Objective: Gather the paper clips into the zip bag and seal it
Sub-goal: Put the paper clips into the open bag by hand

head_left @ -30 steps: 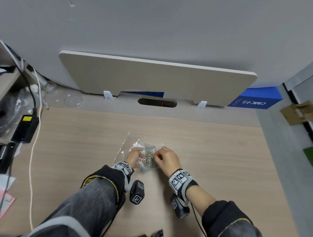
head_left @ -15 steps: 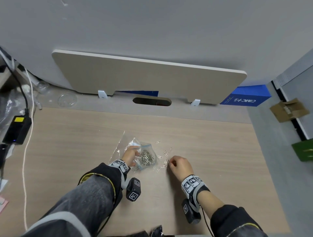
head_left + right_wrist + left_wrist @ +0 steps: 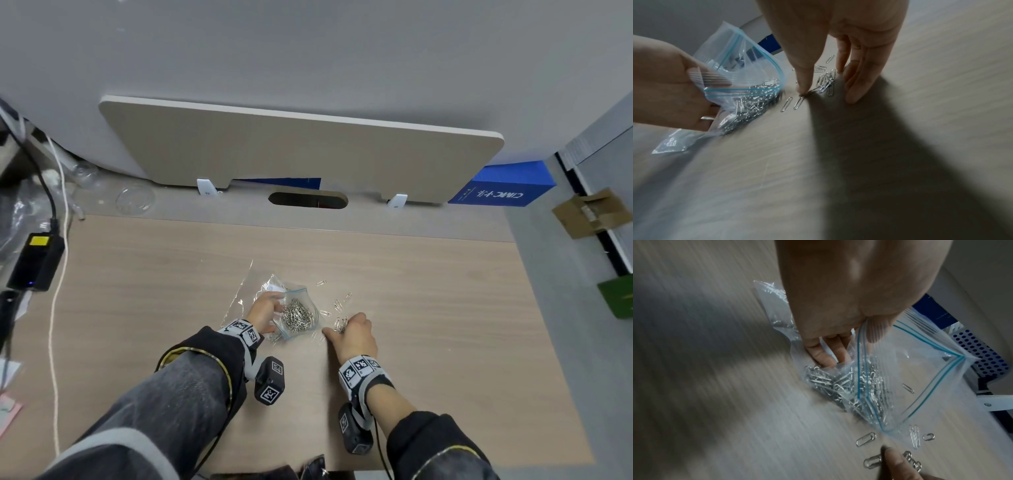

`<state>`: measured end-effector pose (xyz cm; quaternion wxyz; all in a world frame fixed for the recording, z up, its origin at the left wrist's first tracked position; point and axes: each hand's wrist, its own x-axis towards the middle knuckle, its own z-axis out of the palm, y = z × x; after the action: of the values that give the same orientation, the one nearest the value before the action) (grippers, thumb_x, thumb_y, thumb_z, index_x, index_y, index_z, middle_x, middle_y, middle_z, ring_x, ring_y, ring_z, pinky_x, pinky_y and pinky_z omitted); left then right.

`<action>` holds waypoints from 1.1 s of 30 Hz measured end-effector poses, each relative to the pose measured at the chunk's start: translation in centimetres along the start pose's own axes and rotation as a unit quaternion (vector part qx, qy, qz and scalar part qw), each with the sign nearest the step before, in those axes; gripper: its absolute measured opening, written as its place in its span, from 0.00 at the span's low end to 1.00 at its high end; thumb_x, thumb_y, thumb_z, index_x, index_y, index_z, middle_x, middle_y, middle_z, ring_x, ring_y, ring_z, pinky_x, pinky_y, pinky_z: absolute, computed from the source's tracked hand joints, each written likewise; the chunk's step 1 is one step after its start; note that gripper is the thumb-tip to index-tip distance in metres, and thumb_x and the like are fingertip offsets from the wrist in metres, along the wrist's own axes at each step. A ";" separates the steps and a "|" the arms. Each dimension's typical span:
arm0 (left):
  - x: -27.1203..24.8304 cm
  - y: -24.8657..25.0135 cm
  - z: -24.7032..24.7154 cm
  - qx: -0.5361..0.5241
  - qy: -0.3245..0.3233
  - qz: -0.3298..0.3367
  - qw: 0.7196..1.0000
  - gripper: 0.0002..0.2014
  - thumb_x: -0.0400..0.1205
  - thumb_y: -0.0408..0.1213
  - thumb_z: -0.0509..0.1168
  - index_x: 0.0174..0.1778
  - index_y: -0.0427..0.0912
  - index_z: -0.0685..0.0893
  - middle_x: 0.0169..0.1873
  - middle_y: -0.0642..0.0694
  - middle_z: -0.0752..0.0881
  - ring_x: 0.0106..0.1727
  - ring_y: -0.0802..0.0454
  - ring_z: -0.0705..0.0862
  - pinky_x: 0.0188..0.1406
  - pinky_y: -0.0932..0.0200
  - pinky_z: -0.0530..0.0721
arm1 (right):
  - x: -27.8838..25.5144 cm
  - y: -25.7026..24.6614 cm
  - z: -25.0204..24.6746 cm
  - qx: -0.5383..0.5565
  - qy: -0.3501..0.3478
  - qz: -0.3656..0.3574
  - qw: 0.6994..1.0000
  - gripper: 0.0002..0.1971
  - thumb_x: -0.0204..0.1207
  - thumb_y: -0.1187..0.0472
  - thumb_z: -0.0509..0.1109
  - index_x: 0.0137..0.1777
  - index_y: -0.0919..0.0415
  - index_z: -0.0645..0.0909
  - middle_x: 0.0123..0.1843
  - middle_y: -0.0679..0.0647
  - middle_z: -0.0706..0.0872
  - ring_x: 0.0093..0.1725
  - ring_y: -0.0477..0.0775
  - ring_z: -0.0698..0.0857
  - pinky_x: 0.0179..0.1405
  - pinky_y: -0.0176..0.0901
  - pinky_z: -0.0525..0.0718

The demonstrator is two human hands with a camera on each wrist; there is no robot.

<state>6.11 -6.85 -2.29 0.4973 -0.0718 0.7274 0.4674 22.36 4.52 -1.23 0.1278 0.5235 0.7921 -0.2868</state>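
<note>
Several loose paper clips [image 3: 339, 310] lie beside the zip bag [image 3: 297, 310], its mouth held agape by the left hand [image 3: 263, 312]; the right hand [image 3: 352, 335], fingers straight, touches them.

A left hand [image 3: 840, 293] pinches the open zip bag [image 3: 906, 378] of paper clips [image 3: 842, 386]. Loose clips [image 3: 866, 439] lie beside it on the desk [image 3: 735, 418].

Clear zip bag [image 3: 297, 310], blue-striped mouth open, holds a heap of silver paper clips [image 3: 297, 318]; roughly a dozen loose clips [image 3: 339, 322] lie beside it.
</note>
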 end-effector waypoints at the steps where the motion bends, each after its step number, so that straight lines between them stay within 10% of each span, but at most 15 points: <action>1: 0.1 -0.1 0.0 -0.001 -0.003 0.002 1.000 0.18 0.80 0.22 0.53 0.57 0.46 0.80 0.43 0.42 0.78 0.36 0.52 0.75 0.31 0.61 0.73 | 0.2 -0.1 0.0 0.002 -0.001 0.003 1.000 0.30 0.71 0.44 0.75 0.61 0.64 0.68 0.62 0.61 0.77 0.59 0.67 0.83 0.51 0.52 0.80; 10: -0.4 0.4 0.2 0.001 0.000 -0.005 1.000 0.11 0.78 0.27 0.59 0.55 0.40 0.76 0.38 0.50 0.76 0.35 0.56 0.75 0.35 0.60 0.74 | 1.5 -0.4 -0.2 -0.022 -0.010 -0.040 0.999 0.15 0.79 0.55 0.68 0.58 0.65 0.73 0.60 0.63 0.81 0.59 0.67 0.84 0.50 0.53 0.80; 24: -0.2 0.2 -0.1 0.003 0.001 -0.004 1.000 0.19 0.80 0.22 0.53 0.61 0.43 0.79 0.41 0.43 0.78 0.35 0.54 0.75 0.30 0.61 0.74 | 2.0 0.5 -0.8 -0.187 -0.035 -0.162 0.968 0.17 0.76 0.72 0.57 0.64 0.63 0.67 0.59 0.61 0.79 0.55 0.67 0.85 0.47 0.55 0.82; 33: 0.2 0.2 0.2 -0.015 0.012 -0.024 1.000 0.17 0.80 0.24 0.52 0.57 0.45 0.79 0.38 0.44 0.77 0.35 0.52 0.74 0.32 0.60 0.74 | 1.9 -1.3 -2.6 0.165 -0.005 -0.196 0.967 0.04 0.79 0.59 0.67 0.45 0.58 0.78 0.40 0.55 0.87 0.40 0.57 0.84 0.41 0.43 0.76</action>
<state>6.01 -6.53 -2.28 0.4986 -0.1017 0.7243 0.4653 20.67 7.16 0.33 -0.0152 0.3707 0.8205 -0.4350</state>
